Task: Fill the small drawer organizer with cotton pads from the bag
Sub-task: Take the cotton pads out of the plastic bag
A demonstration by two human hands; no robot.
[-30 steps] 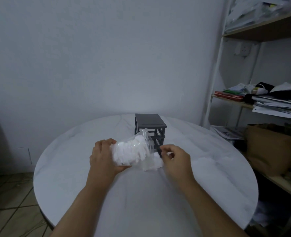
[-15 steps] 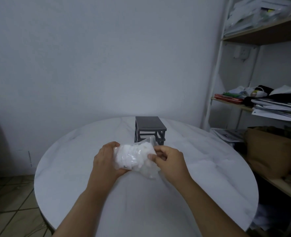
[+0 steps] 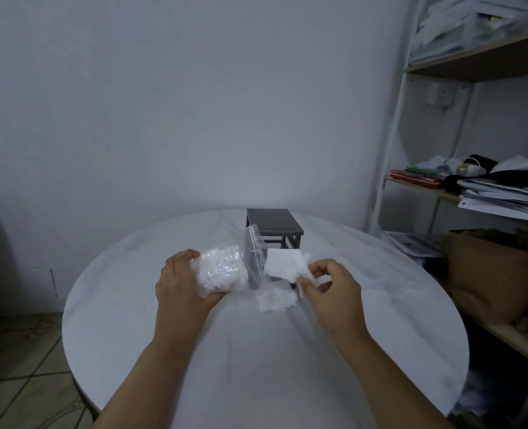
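Inside bag [image 3: 225,269]: pads; right hand [image 3: 327,289] pinches some [image 3: 282,264].

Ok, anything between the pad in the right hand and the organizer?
Nothing blocks it directly. The pad pinched by the right hand sits just before the organizer. The bag in the left hand raises its clear mouth across the organizer's left front.

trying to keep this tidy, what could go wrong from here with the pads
The bag, gripped by the left hand with its mouth open, could spill its contents. The cotton pads pinched by the right hand may slip onto the loose pile on the table, short of the organizer.
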